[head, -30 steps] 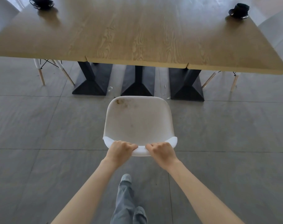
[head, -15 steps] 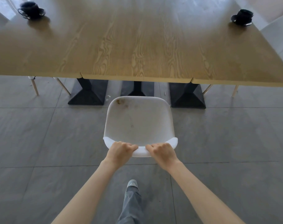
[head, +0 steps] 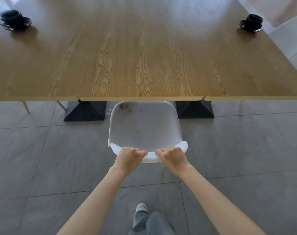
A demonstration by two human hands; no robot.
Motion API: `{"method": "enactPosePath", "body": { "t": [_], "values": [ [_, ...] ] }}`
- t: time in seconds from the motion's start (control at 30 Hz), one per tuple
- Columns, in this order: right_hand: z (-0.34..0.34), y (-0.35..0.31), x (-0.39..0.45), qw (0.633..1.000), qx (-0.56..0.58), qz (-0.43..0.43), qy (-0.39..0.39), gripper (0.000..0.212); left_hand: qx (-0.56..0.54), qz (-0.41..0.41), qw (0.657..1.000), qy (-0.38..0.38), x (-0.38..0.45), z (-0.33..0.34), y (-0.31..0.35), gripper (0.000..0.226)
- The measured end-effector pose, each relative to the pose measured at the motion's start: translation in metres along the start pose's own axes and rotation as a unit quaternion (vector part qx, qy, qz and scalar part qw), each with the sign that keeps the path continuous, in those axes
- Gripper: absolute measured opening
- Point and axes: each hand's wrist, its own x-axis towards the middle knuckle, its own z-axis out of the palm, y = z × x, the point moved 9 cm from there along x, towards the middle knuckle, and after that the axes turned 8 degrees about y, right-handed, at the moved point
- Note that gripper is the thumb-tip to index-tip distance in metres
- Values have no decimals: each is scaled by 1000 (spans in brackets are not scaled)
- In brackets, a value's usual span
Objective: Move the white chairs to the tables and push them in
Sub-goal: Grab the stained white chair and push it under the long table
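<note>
A white plastic chair (head: 144, 126) with a brown stain near its front edge stands right in front of me, facing the wooden table (head: 144, 56). The seat's front edge just reaches the table's near edge. My left hand (head: 129, 156) and my right hand (head: 173, 156) both grip the top of the backrest, side by side, fingers curled over the rim. The chair's legs are hidden under the seat.
Black table bases (head: 85, 111) (head: 195, 109) flank the chair under the table. Black cups on saucers sit at the far left (head: 14, 20) and far right (head: 251, 22). Another white chair (head: 290, 38) is at the right side; wooden chair legs (head: 25, 106) show at left. Grey tiled floor.
The chair and I have moved forward to the table. The gap between the seat's front and the table edge has closed. Both hands keep the same grip.
</note>
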Motion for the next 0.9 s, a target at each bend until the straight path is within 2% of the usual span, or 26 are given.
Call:
{"method": "enactPosePath", "body": {
  "t": [0.7,0.9],
  "values": [
    [8,21,49,997,-9,-20,-71,39,3,2,999,-50,43,8,-31,26],
    [6,17,47,998,-20,-35,-46,38,-13,7,999,-31,46,5,-25,22]
  ]
}}
